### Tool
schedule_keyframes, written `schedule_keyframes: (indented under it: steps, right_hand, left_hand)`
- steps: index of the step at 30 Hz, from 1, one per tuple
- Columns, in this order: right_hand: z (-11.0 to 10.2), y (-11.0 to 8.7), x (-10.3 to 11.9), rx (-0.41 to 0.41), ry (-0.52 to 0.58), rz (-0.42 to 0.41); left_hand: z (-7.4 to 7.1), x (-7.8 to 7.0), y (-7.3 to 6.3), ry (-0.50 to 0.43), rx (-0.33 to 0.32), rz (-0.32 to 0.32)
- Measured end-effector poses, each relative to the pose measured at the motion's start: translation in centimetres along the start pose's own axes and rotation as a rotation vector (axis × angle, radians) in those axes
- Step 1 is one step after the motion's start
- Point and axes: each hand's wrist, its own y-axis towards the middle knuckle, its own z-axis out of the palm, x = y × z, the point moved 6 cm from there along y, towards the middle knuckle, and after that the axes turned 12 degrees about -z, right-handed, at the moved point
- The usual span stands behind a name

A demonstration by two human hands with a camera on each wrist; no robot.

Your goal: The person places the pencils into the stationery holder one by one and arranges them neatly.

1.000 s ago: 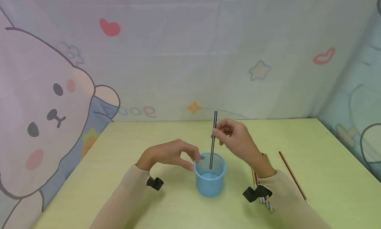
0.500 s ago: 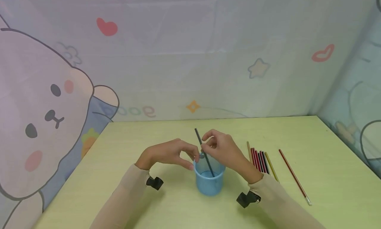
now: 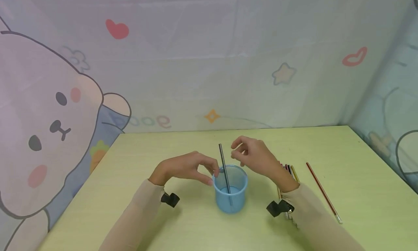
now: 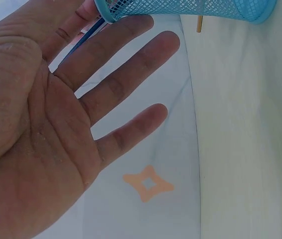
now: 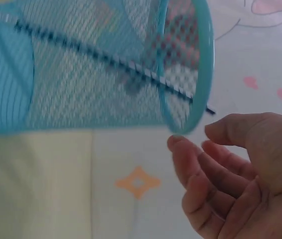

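Observation:
A blue mesh pencil holder (image 3: 230, 200) stands upright on the table in the head view. One dark, silver-striped pencil (image 3: 224, 164) leans inside it, its upper end above the rim. At the holder's left side my left hand (image 3: 189, 167) has its fingertips right at the rim; in the left wrist view several of its fingers (image 4: 126, 84) are extended. My right hand (image 3: 256, 155) is raised to the right of the rim, its fingers loosely bent with nothing between them. Through the mesh in the right wrist view, the pencil (image 5: 106, 59) slants across the holder.
Several pencils (image 3: 295, 174) lie in a bunch on the table (image 3: 196, 225), partly hidden by my right wrist. Farther right lies a single red pencil (image 3: 323, 191) with a white end. A printed cloth (image 3: 183, 69) hangs behind the table's far edge.
The right hand has lowered the pencil into the holder, let go of it and drawn back to the right. The pencil now leans there by itself. My left hand has stayed at the rim.

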Motion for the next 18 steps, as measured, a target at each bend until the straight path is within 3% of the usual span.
schedule_keyframes:
  steps: [8,18]
  right_hand:
    - [-3.0,-0.5,-3.5,0.099,-0.101,0.031]
    - [-7.6,-3.4,-7.3,0.339,-0.136,0.129]
  left_hand:
    - [0.0,0.1,-0.1,-0.01,0.0,-0.007]
    - [0.1,-0.1,-0.2,-0.003,0.003,-0.045]
